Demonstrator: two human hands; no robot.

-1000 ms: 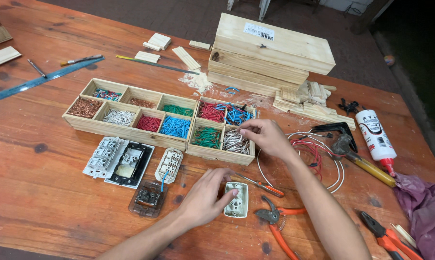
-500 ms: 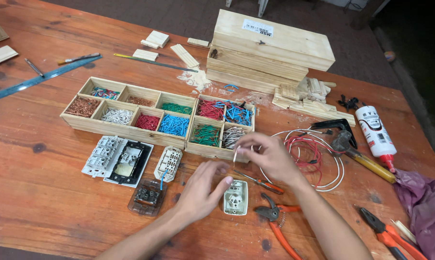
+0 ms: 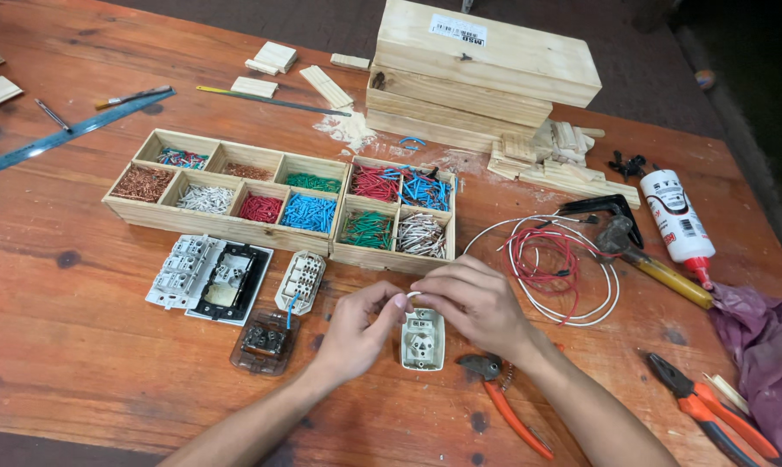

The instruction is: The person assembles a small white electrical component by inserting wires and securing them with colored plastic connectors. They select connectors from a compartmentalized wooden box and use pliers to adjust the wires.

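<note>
Reddish wooden worktop (image 3: pixel 80 363), cluttered, dark floor past the far edge. Both hands meet near the front edge over a white socket insert (image 3: pixel 423 339) lying flat. Left hand (image 3: pixel 356 333) and right hand (image 3: pixel 473 303) pinch a short white wire piece (image 3: pixel 411 296) between fingertips, both grips closed on it, just above the socket's far end. Wire looks not yet seated in the socket; no other wires visible on it, so work seems early.

Counts: two compartment trays, one six-cell (image 3: pixel 222 190) and one four-cell (image 3: pixel 395 212), filled with cut wire bits. Three other switch parts left of the hands. One coil of red and white wire (image 3: pixel 555 264) right. Two orange-handled pliers (image 3: pixel 503 402) near the front edge. One glue bottle (image 3: pixel 681 216).
</note>
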